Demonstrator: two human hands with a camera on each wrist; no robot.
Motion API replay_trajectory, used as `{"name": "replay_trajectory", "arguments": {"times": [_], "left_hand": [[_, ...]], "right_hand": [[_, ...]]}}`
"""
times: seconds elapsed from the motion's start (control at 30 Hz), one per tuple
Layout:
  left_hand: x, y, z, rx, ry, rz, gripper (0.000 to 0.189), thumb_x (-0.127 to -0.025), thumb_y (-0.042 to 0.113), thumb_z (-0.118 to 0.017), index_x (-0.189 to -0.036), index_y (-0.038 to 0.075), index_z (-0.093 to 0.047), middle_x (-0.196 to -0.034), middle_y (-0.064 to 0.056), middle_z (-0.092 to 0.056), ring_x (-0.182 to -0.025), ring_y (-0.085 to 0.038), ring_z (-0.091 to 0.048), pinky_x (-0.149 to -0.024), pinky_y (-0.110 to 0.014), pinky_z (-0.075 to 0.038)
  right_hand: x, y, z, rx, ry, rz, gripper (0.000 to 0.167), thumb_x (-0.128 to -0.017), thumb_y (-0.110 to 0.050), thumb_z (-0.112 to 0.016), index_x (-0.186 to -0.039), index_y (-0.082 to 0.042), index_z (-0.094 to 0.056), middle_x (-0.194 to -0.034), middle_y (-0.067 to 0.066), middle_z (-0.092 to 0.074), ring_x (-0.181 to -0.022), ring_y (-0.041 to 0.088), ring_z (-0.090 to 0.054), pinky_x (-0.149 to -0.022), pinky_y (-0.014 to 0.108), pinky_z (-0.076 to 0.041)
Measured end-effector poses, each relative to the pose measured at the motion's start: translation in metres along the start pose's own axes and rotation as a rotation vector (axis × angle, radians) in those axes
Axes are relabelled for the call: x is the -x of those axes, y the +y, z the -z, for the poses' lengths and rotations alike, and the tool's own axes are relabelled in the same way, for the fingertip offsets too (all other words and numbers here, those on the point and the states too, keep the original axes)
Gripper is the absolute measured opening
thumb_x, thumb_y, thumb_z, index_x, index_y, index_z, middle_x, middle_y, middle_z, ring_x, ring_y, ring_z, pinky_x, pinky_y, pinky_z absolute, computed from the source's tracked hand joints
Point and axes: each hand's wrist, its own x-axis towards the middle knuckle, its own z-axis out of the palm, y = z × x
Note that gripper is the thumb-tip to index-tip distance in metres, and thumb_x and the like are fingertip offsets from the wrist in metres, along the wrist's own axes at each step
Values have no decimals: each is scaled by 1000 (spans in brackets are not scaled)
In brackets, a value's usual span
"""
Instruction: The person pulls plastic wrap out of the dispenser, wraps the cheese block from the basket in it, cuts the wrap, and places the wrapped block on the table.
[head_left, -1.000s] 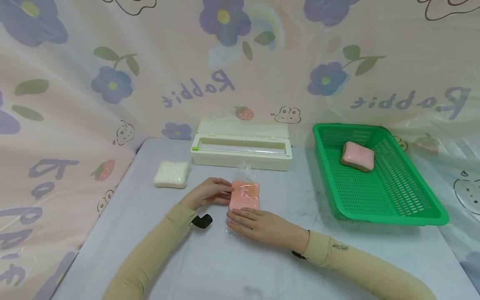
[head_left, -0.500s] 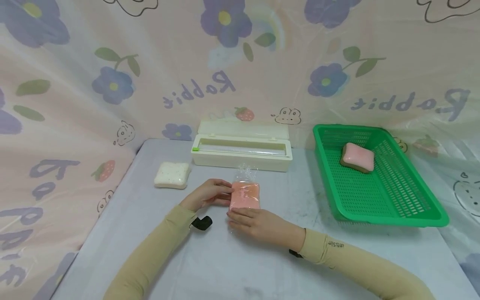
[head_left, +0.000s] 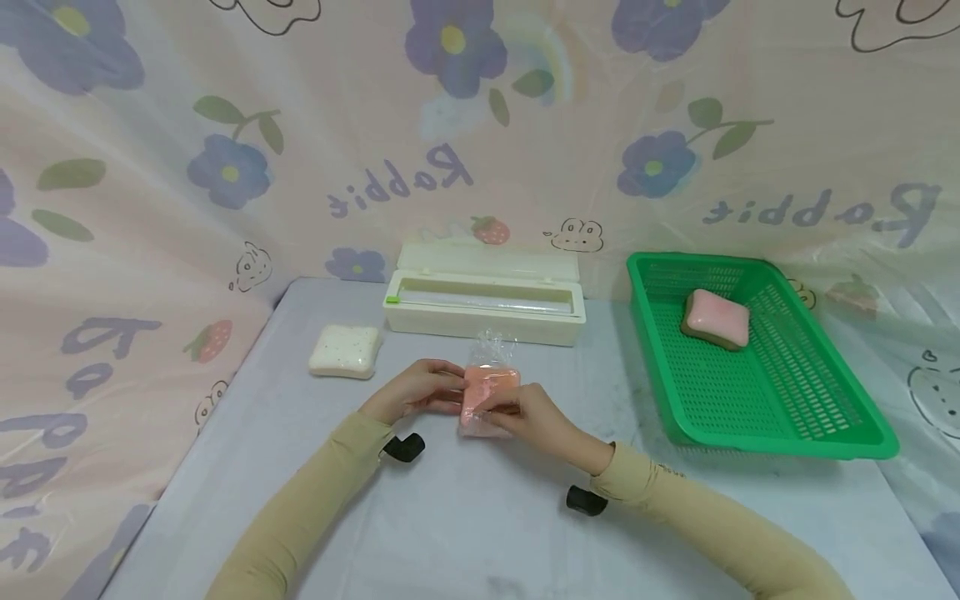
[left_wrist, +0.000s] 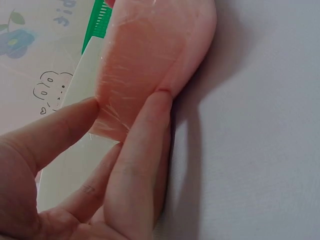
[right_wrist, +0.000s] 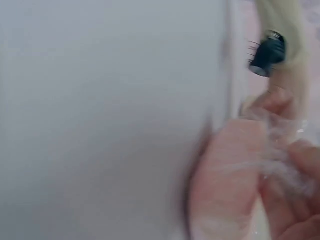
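A pink, toast-shaped block [head_left: 489, 380] lies on the table in clear plastic film, whose crinkled far end [head_left: 493, 345] sticks out beyond it. At the block's left side my left hand [head_left: 420, 390] holds it, thumb and fingers at its edges, as the left wrist view shows up close on the block [left_wrist: 145, 55]. My right hand [head_left: 542, 423] is over the block's near right part. In the right wrist view, thumb and finger pinch a bunched end of the film [right_wrist: 285, 172]; that view is blurred.
A white speckled block [head_left: 345, 351] lies at the left. Behind the hands stands a cream film box [head_left: 483, 323], lid raised, with a roll inside. A green basket [head_left: 678, 400] at the right holds a pink-and-brown block [head_left: 717, 318]. A printed curtain [head_left: 525, 167] hangs behind.
My right hand has gone from lying flat over the block's near end to pinching the film, lifting its near end up over the block. The left hand stays at the block's left side.
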Motion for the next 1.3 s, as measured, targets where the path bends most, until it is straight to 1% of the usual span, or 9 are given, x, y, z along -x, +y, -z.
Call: {"name": "replay_trajectory", "arguments": {"times": [0.17, 0.27, 0.37, 0.6, 0.83, 0.93, 1.1, 1.2, 1.3], "left_hand": [[0, -1, 1, -5, 3, -4, 34, -91, 2, -62, -122, -9, -53, -111, -20, -63, -98, -29, -65, -82, -40, -56], [-1, -2, 0, -18, 0, -9, 35, -91, 1, -62, -123, -10, -52, -111, -20, -63, -96, -28, -65, -83, -40, -56], [0, -1, -2, -27, 3, -6, 37, -90, 1, -62, -123, -10, -51, -110, -19, -63, -92, -26, -66, -83, -39, -56], [0, 0, -2, -34, 23, -7, 40, -89, 0, -64, -124, -11, -51, -108, -19, -64, -88, -24, -67, -82, -38, -56], [-1, 2, -4, -33, 54, 16, 38, -89, 0, -64, -124, -9, -53, -109, -20, -64, -89, -27, -67, -81, -39, -56], [-1, 2, -5, -46, 60, 18, 37, -90, 1, -64, -124, -9, -53, -108, -20, -64, -91, -27, -67, -81, -39, -56], [1, 3, -5, -47, 37, 4, 37, -91, 3, -63, -124, -10, -52, -110, -20, -64, -94, -26, -66, -83, -39, -56], [1, 2, -3, -51, 22, -11, 38, -91, 3, -63, -125, -10, -51, -110, -20, -64, -95, -26, -65, -84, -39, -55], [1, 1, 0, -43, 2, -22, 38, -92, 3, -61, -126, -11, -50, -110, -20, -64, -96, -27, -65, -85, -40, -55]], "right_hand": [[-10, 4, 7, -236, 1, -249, 15, -84, -1, -72, -98, -2, -71, -93, 7, -71, -81, 15, -66, -60, 22, -53], [-13, 5, 11, -269, 30, -337, 19, -81, -2, -74, -99, -1, -69, -92, 9, -70, -73, 14, -63, -49, 24, -47], [-14, 1, 14, -222, 76, -327, 21, -78, 1, -77, -97, 1, -68, -85, 10, -68, -66, 14, -60, -45, 26, -47], [-21, 6, 17, -30, 140, -248, 21, -71, -1, -83, -87, -2, -70, -73, 1, -64, -67, 14, -58, -54, 22, -50], [-26, 24, 26, 88, 55, -217, 24, -71, -14, -86, -83, -8, -67, -68, -2, -52, -63, 11, -47, -53, 21, -39], [-24, 27, 35, 74, 18, -168, 18, -78, -13, -81, -90, -8, -68, -74, -3, -58, -68, 12, -53, -59, 23, -46], [-9, 19, 47, 146, 76, -24, 14, -88, -8, -70, -101, -5, -68, -93, -1, -67, -84, 12, -61, -72, 29, -54], [6, 9, 49, 324, 74, 118, 22, -89, -9, -68, -110, -5, -66, -107, 3, -66, -99, 14, -61, -83, 33, -54], [21, 2, 46, 558, 14, 330, 33, -88, -11, -68, -120, -3, -63, -123, 9, -61, -114, 21, -57, -92, 36, -51]]}}
